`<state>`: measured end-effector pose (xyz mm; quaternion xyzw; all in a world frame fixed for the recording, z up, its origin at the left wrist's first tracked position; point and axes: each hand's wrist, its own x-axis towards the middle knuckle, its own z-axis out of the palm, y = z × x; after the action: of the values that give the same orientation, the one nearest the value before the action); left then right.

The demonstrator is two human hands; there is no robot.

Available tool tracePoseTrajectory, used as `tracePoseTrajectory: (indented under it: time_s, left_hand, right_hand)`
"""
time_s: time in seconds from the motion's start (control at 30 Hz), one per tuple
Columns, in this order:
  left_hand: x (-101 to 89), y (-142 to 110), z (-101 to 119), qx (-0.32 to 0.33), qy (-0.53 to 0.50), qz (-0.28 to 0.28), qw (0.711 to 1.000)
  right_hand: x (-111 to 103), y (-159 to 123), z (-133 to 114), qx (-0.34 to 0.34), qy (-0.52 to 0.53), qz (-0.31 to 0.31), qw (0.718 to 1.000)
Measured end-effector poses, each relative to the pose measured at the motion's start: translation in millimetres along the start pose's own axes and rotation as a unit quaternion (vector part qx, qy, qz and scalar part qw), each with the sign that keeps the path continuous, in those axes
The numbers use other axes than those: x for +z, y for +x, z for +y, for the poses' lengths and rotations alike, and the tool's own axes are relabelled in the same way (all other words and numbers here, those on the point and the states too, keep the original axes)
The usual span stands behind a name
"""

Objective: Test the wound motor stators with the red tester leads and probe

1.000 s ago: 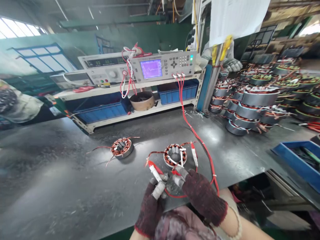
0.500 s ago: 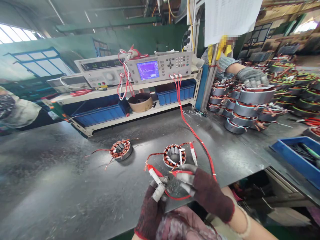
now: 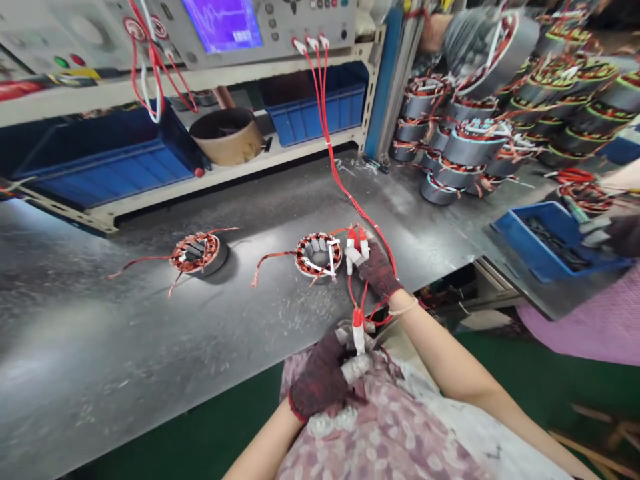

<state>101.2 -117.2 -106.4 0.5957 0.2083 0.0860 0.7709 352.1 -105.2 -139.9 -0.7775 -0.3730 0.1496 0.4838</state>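
Though near table edge [image 3: 240, 377], left hand [image 3: 333, 368] apart from stator [image 3: 315, 245]

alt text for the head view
Gloved left hand holds a red-and-white clip; right hand grips similar clips beside a copper-wound ring on a dark table. A second ring lies farther left, a screened instrument behind.

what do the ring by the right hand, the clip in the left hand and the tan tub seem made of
Ring: probably copper wire, judging by its orange-brown strands, on a dull grey core, likely metal. Clip: the bright, smooth red end suggests plastic or rubber; the white part could be tape or plastic. Tan tub: matt brown wall, perhaps cardboard or plastic.
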Motion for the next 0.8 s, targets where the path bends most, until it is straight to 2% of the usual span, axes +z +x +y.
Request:
tracePoseTrajectory:
  time_s: [0.07, 0.13, 0.23, 0.3, 0.37, 0.47, 0.6, 0.67, 0.73, 0.8]
  left_hand:
    - [0.6, 2.2, -2.3, 0.024, -0.002, 0.019, 1.0]
    - [-1.1, 5.8, -5.1, 0.033, 0.008, 0.029, 0.999]
    - [-3.5, 16.2, -2.8, 0.021, 0.003, 0.052, 0.998]
    - [-2.6, 26.0, 4.3, 0.01, -0.009, 0.072, 0.997]
    - [0.7, 36.2, 13.3, 0.002, -0.009, 0.072, 0.997]
    - [6.8, 47.5, 24.1, 0.018, 0.026, 0.04, 0.999]
    - [4.6, 49.0, 32.1, 0.043, 0.094, 0.039, 0.994]
    - [-1.7, 48.3, 35.7, 0.038, 0.117, 0.056, 0.991]
    - [-7.6, 51.7, 38.7, 0.022, 0.106, 0.066, 0.992]
    - [-10.1, 60.4, 40.5, -0.005, 0.02, 0.097, 0.995]
  right_hand:
    - [-6.6, 1.4, 1.4, 0.029, 0.02, -0.005, 0.999]
    - [-22.2, -0.4, 2.2, 0.063, -0.009, -0.017, 0.998]
    - [-48.3, -11.9, 1.5, 0.085, -0.027, -0.051, 0.995]
    - [-58.0, -21.7, -0.9, 0.097, -0.009, -0.072, 0.993]
    - [-58.0, -26.7, -4.6, 0.11, 0.026, -0.078, 0.991]
    - [-47.0, -19.6, -10.7, 0.105, 0.053, -0.057, 0.991]
    - [-45.8, -6.5, -12.2, 0.094, -0.043, 0.0, 0.995]
    - [-57.0, -16.2, -9.6, 0.106, -0.087, -0.021, 0.99]
    - [-69.8, -39.4, -6.7, 0.124, -0.029, -0.062, 0.99]
    - [-78.3, -68.0, -4.6, 0.114, 0.094, -0.095, 0.984]
